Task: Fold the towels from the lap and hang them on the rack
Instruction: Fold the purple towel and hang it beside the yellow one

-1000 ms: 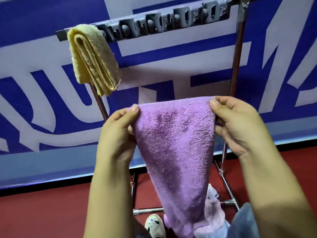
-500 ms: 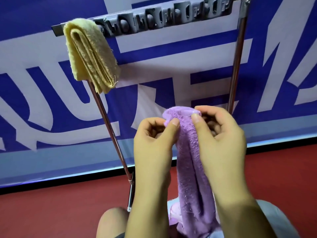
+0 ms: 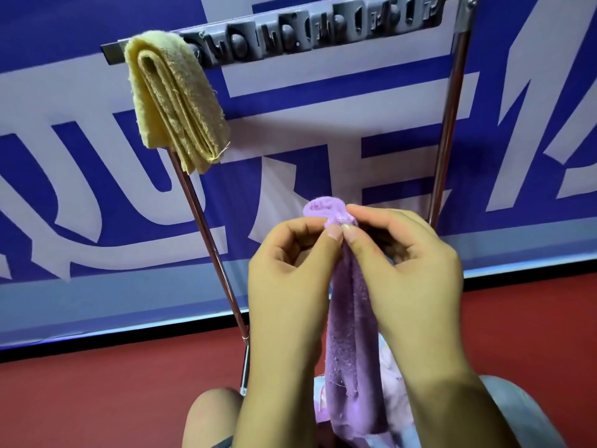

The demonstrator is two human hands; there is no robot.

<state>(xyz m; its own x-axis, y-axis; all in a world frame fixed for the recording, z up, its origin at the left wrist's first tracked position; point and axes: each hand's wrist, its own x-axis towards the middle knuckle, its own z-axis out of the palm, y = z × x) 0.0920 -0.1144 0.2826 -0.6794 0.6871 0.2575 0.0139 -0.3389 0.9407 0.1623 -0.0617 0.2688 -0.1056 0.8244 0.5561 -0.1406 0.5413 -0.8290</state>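
Purple towel [image 3: 350,334] now folded narrow, thumbs touching.

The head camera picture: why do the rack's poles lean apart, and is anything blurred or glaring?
Head view: the wide-angle lens splays the shiny metal rack poles outward; the folded yellow terry towel is sharp; the narrow purple terry towel, pinched by the left hand and right hand, is reasonably sharp too; lighting is soft, with thin highlights along the poles and no harsh glare.

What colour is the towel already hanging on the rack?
Pale yellow; the folded towel shows clearly in the head view.
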